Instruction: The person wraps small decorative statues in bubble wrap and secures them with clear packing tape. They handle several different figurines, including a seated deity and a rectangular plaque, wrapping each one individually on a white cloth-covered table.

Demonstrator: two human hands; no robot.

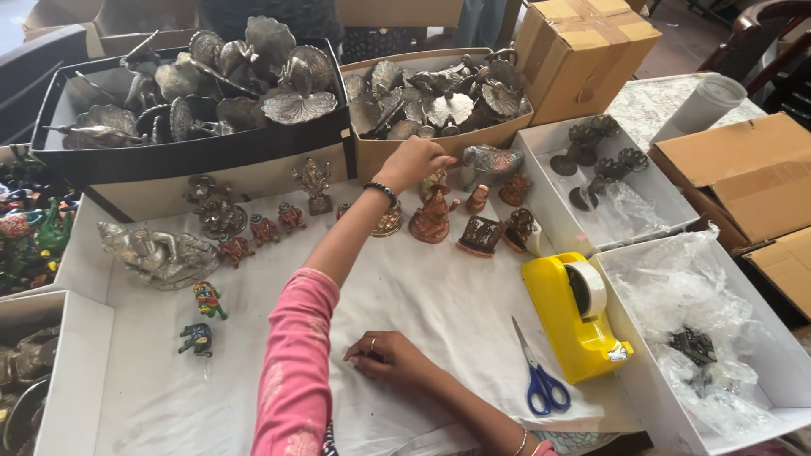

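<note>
1. Head view, count: one yellow tape dispenser (pixel 576 317) and one pair of blue-handled scissors (pixel 537 371) lie on the white-covered worktop (pixel 439 295), the scissors just left of the dispenser.
2. Two open boxes at the back hold piled grey metal pieces: a black box (pixel 194 148) on the left and a cardboard box (pixel 397 152) beside it. The pieces overlap too much to count.
3. Two white boxes stand on the right: the far box (pixel 549 181) holds dark metal stands, the near box (pixel 764 363) holds clear wrap and one dark piece.
4. About a dozen small figurines stand in a loose row mid-worktop. Two painted elephants (pixel 203 317) stand apart on the left.
5. Left hand (pixel 416 160): reaching far forward, its grip pinched on a small brown figurine (pixel 435 180) in that row, just in front of the cardboard box.
6. Right hand (pixel 389 359): resting on the white cover near the front edge, grip loosely curled, holding nothing that shows.
</note>
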